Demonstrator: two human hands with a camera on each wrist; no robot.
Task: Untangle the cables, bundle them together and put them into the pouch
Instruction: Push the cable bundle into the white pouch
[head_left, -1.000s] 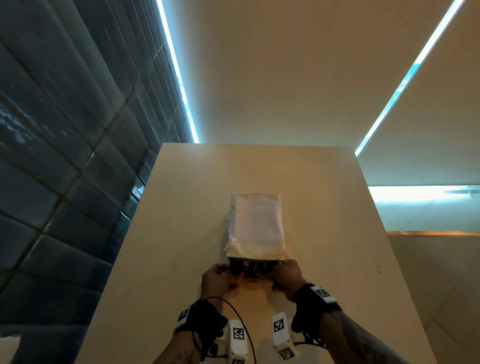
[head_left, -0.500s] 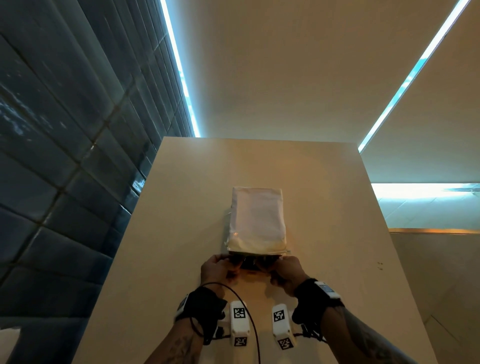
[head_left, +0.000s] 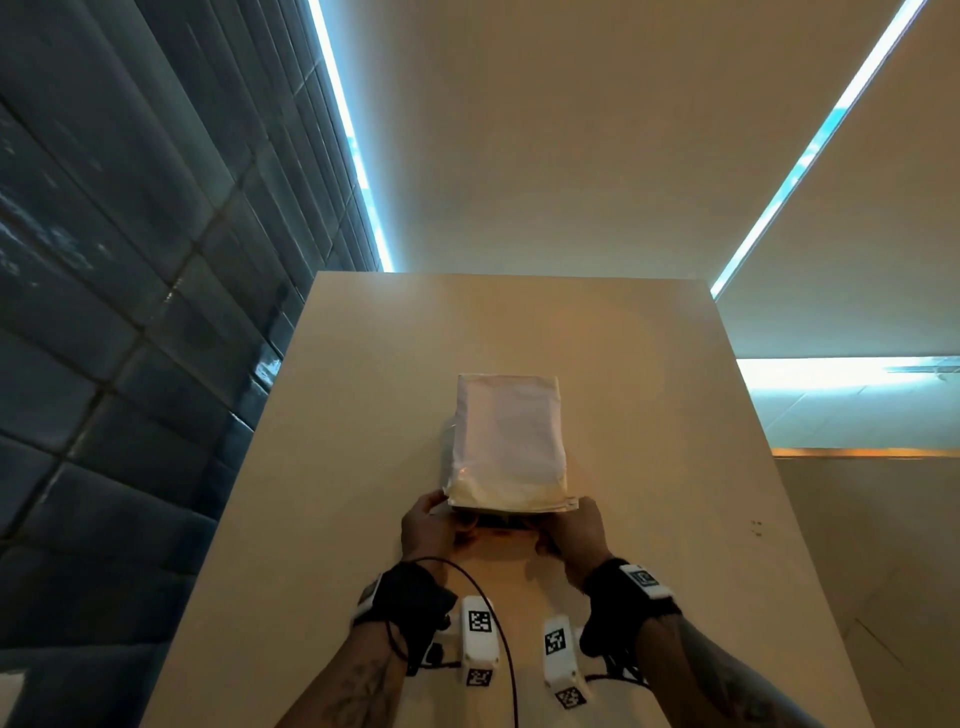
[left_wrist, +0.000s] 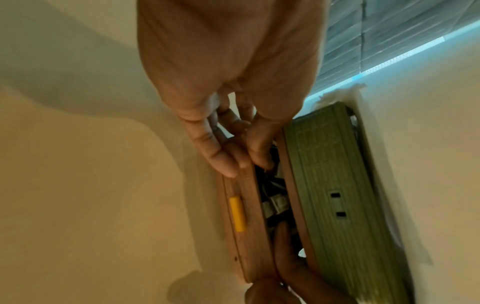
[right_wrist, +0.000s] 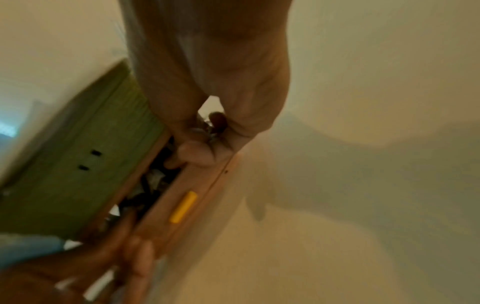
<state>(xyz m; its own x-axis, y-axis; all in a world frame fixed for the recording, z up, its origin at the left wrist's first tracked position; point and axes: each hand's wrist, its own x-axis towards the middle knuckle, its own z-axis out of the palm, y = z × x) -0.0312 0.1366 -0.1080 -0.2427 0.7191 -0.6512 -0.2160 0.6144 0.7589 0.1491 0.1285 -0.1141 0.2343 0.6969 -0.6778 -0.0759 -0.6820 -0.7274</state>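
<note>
A pale pouch (head_left: 506, 441) lies on the table (head_left: 337, 415), its mouth facing me. My left hand (head_left: 428, 530) pinches the left end of the mouth, and my right hand (head_left: 571, 532) pinches the right end. In the left wrist view the pouch (left_wrist: 335, 197) looks green with a tan rim and a yellow tab (left_wrist: 237, 214), and my left hand (left_wrist: 233, 152) holds the lower rim. Dark and grey cables (left_wrist: 272, 197) show inside the gap. From the right wrist, my right hand (right_wrist: 197, 152) grips the rim beside the cables (right_wrist: 153, 181) and the yellow tab (right_wrist: 183, 206).
A dark tiled wall (head_left: 104, 312) runs along the table's left side. The table's right edge (head_left: 769, 467) drops to a lower floor. A thin black wire (head_left: 493, 613) from the wrist gear loops over the table near my forearms.
Both hands and the pouch mouth shifted slightly away from me, and the dark gap at the pouch mouth looks narrower.
</note>
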